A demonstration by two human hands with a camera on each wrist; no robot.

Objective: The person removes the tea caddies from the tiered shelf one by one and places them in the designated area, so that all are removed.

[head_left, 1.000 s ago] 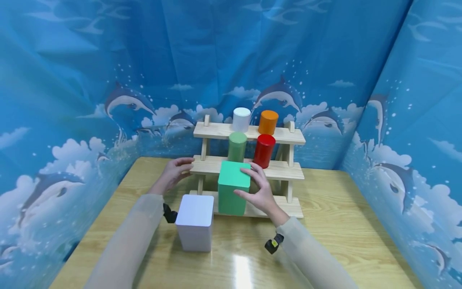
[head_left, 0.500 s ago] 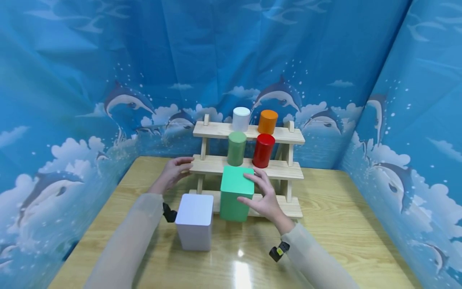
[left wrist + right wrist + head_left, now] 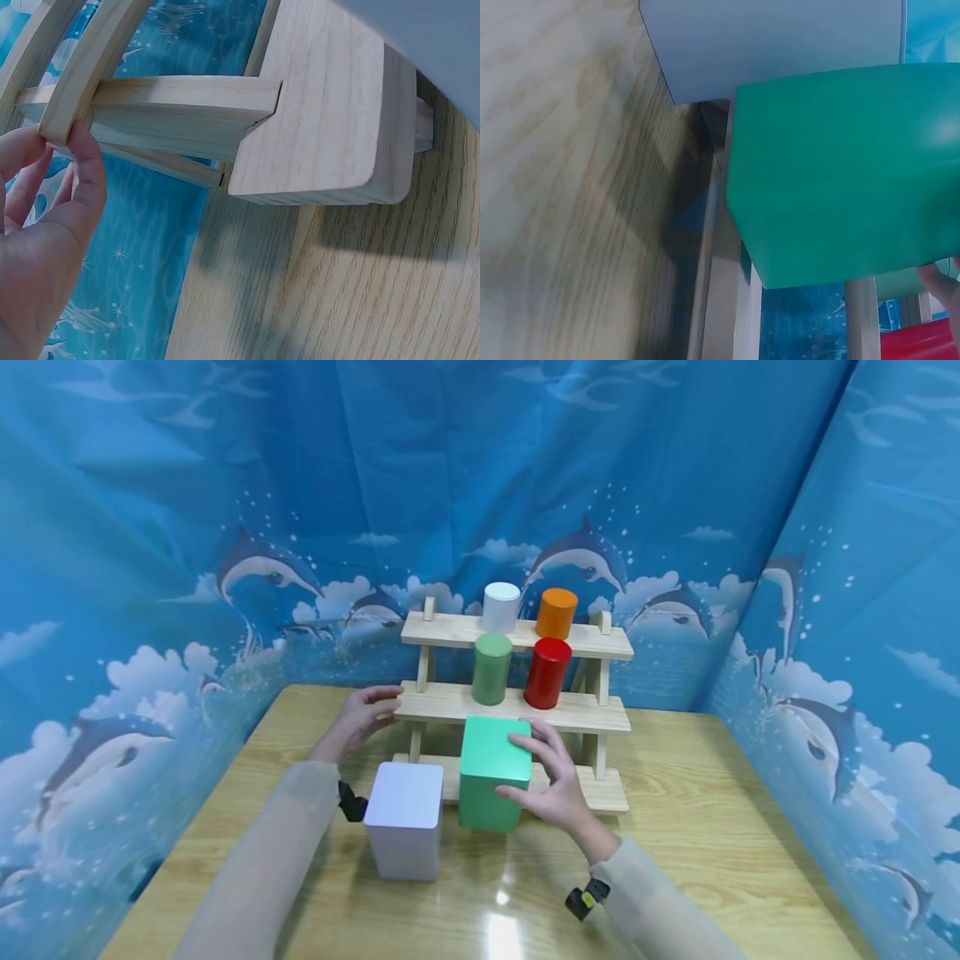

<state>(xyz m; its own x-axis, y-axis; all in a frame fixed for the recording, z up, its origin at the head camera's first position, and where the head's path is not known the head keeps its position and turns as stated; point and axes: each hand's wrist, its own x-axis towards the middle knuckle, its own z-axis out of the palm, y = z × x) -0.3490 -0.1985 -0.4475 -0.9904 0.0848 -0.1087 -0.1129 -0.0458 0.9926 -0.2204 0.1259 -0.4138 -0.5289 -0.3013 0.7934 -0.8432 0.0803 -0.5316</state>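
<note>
My right hand [image 3: 551, 777] grips a green rectangular block [image 3: 491, 785] from its right side, fingers near the top. The block stands upright in front of the bottom step of a wooden three-tier display shelf [image 3: 600, 717]; whether it touches the step or table is unclear. In the right wrist view the green block [image 3: 840, 172] overlaps the shelf, and only fingertips [image 3: 937, 281] show. My left hand [image 3: 360, 722] pinches the left end of the middle step. The left wrist view shows that hand [image 3: 52, 202] with thumb and finger on the board's corner [image 3: 67, 112].
A white rectangular block [image 3: 405, 822] stands on the wooden table [image 3: 675, 843], left of the green one. Green [image 3: 492, 668] and red [image 3: 548, 672] cylinders stand on the middle step, white [image 3: 501, 608] and orange [image 3: 557, 613] ones on top. A blue dolphin-print curtain [image 3: 420, 468] hangs behind.
My right hand has drawn the green block toward me and slightly to the right, away from the green cylinder's base. The left hand keeps its place on the shelf.
</note>
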